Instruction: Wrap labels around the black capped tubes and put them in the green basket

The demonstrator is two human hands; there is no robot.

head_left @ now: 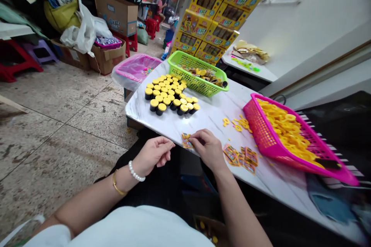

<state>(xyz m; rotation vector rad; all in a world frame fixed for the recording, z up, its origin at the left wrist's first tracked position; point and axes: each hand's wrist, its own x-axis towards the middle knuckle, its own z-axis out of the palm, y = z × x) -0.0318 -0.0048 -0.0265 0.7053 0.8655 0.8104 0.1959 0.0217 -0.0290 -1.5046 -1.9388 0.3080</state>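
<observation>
Marble tabletop (208, 114), green basket (199, 83), pink basket (261, 135); one sticker (186, 141) in right hand (208, 150), left hand (153, 154) loosely closed.

The left hand (153, 154) is held low in front, palm turned inward, fingers curled and thumb touching the first finger. The right hand (207, 148) sits just beside it, palm down, fingertips bunched together. Both bare forearms reach forward, leaning toward each other.
</observation>
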